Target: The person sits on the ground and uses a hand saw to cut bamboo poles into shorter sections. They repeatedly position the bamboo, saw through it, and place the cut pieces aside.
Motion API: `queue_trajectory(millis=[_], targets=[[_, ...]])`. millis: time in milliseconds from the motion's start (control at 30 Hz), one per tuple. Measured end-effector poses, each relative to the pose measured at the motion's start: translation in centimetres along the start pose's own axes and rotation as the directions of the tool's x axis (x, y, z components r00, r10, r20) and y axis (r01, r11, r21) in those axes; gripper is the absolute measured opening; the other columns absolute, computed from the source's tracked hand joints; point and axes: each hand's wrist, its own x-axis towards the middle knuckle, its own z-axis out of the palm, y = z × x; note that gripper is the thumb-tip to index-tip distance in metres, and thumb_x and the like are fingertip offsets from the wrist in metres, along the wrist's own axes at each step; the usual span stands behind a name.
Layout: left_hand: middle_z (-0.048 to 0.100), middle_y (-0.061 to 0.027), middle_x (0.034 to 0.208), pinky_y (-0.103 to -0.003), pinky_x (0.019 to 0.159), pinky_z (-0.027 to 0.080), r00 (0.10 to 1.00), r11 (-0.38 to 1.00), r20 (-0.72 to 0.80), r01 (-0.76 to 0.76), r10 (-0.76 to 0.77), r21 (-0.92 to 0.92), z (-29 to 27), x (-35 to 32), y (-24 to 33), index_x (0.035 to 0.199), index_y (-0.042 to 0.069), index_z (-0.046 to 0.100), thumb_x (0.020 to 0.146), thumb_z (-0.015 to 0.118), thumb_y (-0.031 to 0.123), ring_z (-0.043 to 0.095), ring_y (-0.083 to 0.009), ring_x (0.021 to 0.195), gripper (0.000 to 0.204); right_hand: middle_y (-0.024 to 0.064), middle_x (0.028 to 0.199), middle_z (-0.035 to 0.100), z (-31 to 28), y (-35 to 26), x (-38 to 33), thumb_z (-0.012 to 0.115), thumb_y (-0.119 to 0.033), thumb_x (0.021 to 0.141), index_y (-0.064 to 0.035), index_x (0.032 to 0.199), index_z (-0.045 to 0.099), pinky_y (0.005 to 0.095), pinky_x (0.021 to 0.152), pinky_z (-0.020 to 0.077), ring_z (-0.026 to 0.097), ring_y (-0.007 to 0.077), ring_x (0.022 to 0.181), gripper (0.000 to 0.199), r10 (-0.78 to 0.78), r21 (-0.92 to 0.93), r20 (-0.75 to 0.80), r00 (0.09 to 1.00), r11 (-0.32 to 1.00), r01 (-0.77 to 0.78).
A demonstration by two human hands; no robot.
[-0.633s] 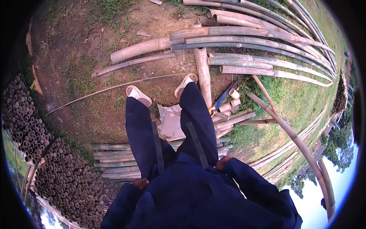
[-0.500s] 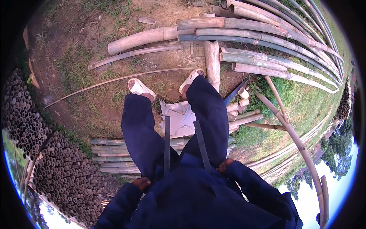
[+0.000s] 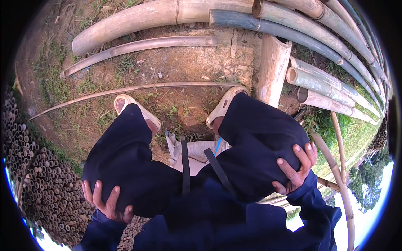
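The head view looks down on a person in dark blue trousers, knees bent. The left hand (image 3: 105, 202) lies on the left knee (image 3: 125, 167), fingers spread and curled over the cloth, holding nothing else. The right hand (image 3: 296, 167) cups the right knee (image 3: 261, 138) in the same way, fingers wrapped over its outer side and gripping only the trouser cloth.

Places are given from the right knee. Just beyond it, the right foot wears a pale sandal (image 3: 224, 106) set on bare earth; the other sandal (image 3: 136, 108) sits well to its left, past the left knee. Between the two knees, lower down, a pale cloth sack (image 3: 192, 152) lies on the ground with two dark straps (image 3: 185, 167) hanging over it. Just beyond the right knee a short thick bamboo piece (image 3: 273, 67) stands close to the right sandal. Farther beyond, long bamboo poles (image 3: 167, 14) lie across the ground, and a thin bamboo strip (image 3: 138, 88) runs across just past both sandals. Far to the left, beyond the left knee, stacked cut bamboo tubes (image 3: 29, 167) show their open ends.
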Motion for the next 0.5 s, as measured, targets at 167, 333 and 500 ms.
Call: queue_trajectory(millis=[167,333,500], targets=[[0.036,-0.0261,0.156,-0.080,0.114,0.021,0.968,0.978,-0.214,-0.089,0.129,0.190,3.7,-1.7,1.3,0.137,0.010,0.058,0.099,0.049,0.050,0.021,-0.0623,0.147,0.056,0.0165,0.147,0.045,4.1,0.8,-4.7,0.067,-0.063,0.089,-0.0248,0.122,0.072,0.0671,0.114,0.0310,0.036,0.0426,0.144,0.050,0.051,0.012,-0.226,0.973,0.999,-0.049],[0.038,-0.0201,0.157,-0.078,0.116,0.019,0.930,0.989,-0.358,-0.033,0.085,0.147,7.1,-4.1,2.1,0.136,0.013,0.061,0.099,0.050,0.051,0.021,-0.0592,0.149,0.054,0.0183,0.150,0.048,5.8,-0.3,-6.0,0.065,-0.056,0.090,-0.0209,0.127,0.073,0.0649,0.115,0.0317,0.039,0.0434,0.143,0.051,-0.007,-0.006,-0.389,0.921,1.000,0.005],[0.043,-0.0188,0.157,-0.070,0.120,0.020,0.889,0.995,-0.451,-0.042,0.079,0.093,7.7,-3.9,3.1,0.134,0.009,0.065,0.098,0.050,0.045,0.023,-0.0529,0.151,0.053,0.0185,0.148,0.053,7.6,-2.3,-7.7,0.067,-0.045,0.087,-0.0154,0.127,0.074,0.0600,0.115,0.0339,0.045,0.0418,0.140,0.050,0.052,0.027,-0.581,0.812,0.999,-0.045]])
